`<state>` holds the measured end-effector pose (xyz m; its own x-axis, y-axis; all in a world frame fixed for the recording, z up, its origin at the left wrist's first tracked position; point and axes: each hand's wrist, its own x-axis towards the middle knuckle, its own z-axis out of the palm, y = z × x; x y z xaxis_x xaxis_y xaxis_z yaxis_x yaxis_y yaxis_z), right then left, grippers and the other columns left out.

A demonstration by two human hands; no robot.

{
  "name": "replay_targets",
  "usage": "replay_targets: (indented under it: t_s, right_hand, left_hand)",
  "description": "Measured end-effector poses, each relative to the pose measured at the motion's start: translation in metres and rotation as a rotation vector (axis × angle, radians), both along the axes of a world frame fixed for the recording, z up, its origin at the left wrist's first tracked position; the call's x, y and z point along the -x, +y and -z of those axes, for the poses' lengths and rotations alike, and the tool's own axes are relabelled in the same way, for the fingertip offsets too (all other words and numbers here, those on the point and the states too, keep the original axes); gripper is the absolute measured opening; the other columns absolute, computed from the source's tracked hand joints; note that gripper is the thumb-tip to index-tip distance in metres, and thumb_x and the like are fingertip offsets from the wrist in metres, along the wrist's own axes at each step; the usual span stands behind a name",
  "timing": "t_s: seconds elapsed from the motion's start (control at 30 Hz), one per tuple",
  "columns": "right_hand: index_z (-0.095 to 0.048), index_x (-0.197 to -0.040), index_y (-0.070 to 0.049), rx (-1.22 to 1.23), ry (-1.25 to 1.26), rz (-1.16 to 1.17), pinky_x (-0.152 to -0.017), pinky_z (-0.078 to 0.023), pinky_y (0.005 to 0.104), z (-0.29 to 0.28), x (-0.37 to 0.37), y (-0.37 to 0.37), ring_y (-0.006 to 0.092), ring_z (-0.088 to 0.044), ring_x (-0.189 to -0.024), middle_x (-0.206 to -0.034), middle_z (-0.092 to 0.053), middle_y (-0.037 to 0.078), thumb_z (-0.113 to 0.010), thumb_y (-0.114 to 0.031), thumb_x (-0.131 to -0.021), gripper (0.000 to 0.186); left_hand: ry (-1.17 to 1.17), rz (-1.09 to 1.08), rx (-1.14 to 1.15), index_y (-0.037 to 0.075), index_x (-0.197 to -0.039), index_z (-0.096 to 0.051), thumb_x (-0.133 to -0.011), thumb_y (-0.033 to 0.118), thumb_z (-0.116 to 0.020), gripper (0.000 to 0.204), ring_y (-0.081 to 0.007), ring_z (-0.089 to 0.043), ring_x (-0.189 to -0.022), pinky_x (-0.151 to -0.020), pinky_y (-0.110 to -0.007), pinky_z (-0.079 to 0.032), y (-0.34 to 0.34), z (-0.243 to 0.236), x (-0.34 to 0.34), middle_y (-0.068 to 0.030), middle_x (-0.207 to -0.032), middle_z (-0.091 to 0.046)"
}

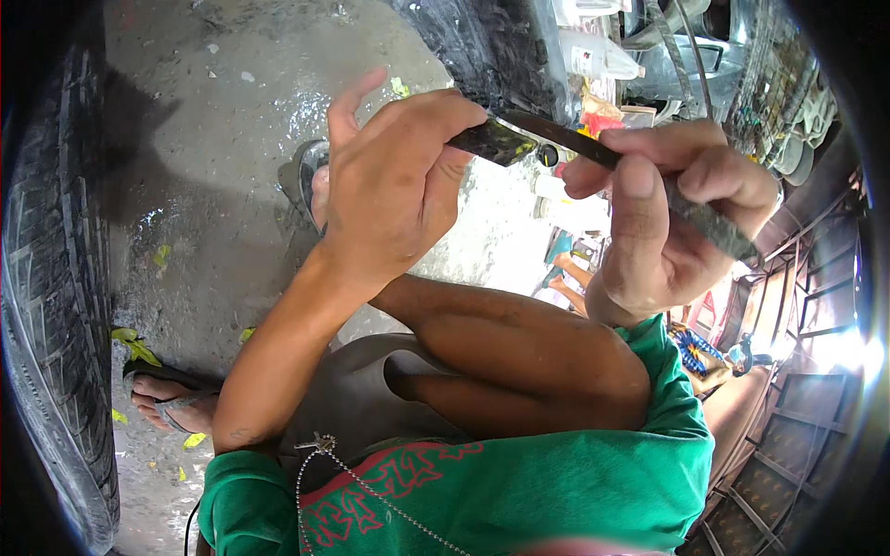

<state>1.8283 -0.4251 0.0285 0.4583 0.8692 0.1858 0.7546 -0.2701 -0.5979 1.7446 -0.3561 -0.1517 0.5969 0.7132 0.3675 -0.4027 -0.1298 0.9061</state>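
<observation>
My left hand [394, 181] pinches a small flat black piece [501, 145], possibly rubber, between thumb and fingers, with the little finger lifted away. In my right hand [672, 208] is a knife [565, 137] with a long dark blade and a bright edge near the tip. Its dark handle [714, 227] runs back through my curled fingers. The tip end of the blade lies against the black piece, close to my left fingertips. Exactly where the edge touches is hard to make out.
A large worn tire [60, 306] stands along the left side, and another tire [491, 46] is at the top. Plastic jugs [598, 56] crowd the upper right. Leaves [139, 347] dot the wet concrete floor [218, 204]. Another person's legs [570, 273] show farther off.
</observation>
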Motion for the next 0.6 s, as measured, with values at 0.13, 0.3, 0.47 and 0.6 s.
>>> replay_targets:
  t_s: [0.13,0.3,0.47,0.6]
  right_hand:
    - [-0.041,-0.115,-0.004,0.074,0.042,-0.027,-0.052,-0.054,0.0251,-0.004,-0.010,0.023,0.0190,-0.064,-0.058,-0.095,-0.065,0.024,-0.062,0.005,-0.095,0.030]
    - [-0.043,-0.112,-0.005,-0.107,0.130,0.000,-0.048,-0.050,0.0231,0.013,-0.004,0.040,0.0139,-0.059,-0.056,-0.091,-0.062,0.019,-0.060,0.005,-0.096,0.026]
    - [-0.038,-0.106,-0.009,-0.104,0.030,0.135,-0.042,-0.047,0.0247,0.029,0.006,0.023,0.0149,-0.055,-0.049,-0.089,-0.058,0.017,-0.055,0.007,-0.096,0.025]
    - [-0.035,-0.107,-0.009,-0.205,0.097,0.177,-0.040,-0.049,0.0282,0.030,0.010,0.018,0.0178,-0.054,-0.047,-0.090,-0.059,0.018,-0.052,0.007,-0.096,0.026]
  left_hand:
    - [0.015,-0.008,-0.075,0.008,-0.111,-0.070,-0.088,0.004,-0.068,0.023,-0.0231,-0.071,-0.097,-0.112,-0.051,-0.034,0.004,0.000,0.002,-0.0064,-0.101,-0.074]
    - [-0.007,-0.031,-0.133,0.006,-0.111,-0.070,-0.091,0.000,-0.065,0.022,-0.0239,-0.072,-0.099,-0.113,-0.050,-0.034,0.001,0.001,0.000,-0.0077,-0.103,-0.075]
    - [0.049,-0.068,-0.103,0.005,-0.107,-0.072,-0.088,-0.003,-0.066,0.022,-0.0254,-0.072,-0.096,-0.112,-0.050,-0.036,-0.003,0.000,0.000,-0.0105,-0.100,-0.074]
    - [0.023,-0.116,-0.105,0.007,-0.111,-0.071,-0.075,-0.004,-0.072,0.037,-0.0240,-0.071,-0.098,-0.109,-0.052,-0.037,-0.007,0.001,-0.003,-0.0062,-0.096,-0.073]
